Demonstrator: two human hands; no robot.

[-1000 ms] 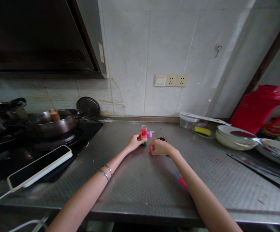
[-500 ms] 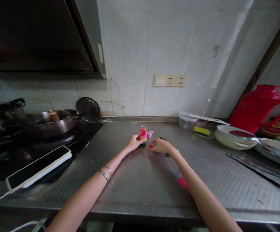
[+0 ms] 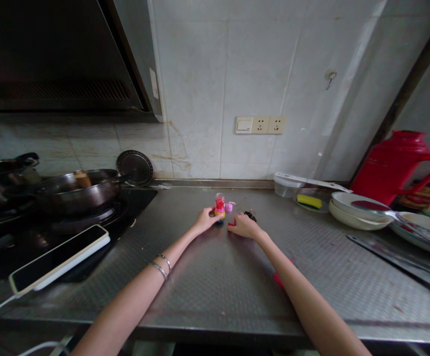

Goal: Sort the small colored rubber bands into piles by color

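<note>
My left hand (image 3: pixel 206 220) grips a small clear glass jar (image 3: pixel 219 199) that stands upright on the counter. Inside the jar are bands of red, pink, yellow and dark blue bits, and no lid sits on it. Just right of the jar lies a small pink-purple lid (image 3: pixel 229 206). My right hand (image 3: pixel 245 226) is low over the counter with its fingers curled down. A small red piece (image 3: pixel 231 224) shows at its fingertips; the rest is hidden under the hand. Beyond my right knuckles is a little heap of black bits (image 3: pixel 251 216).
A pinkish-red item (image 3: pixel 278 280) is partly covered by my right forearm. On the left are a phone (image 3: pixel 59 257) with a cable, and a pan (image 3: pixel 77 193) on the stove. Bowls (image 3: pixel 359 217), a yellow sponge (image 3: pixel 309 201) and a red thermos jug (image 3: pixel 395 168) stand on the right.
My right hand has lowered towards the counter and shifted slightly left, its fingers more curled. More of the black heap shows behind it. The left hand keeps the jar in place.
</note>
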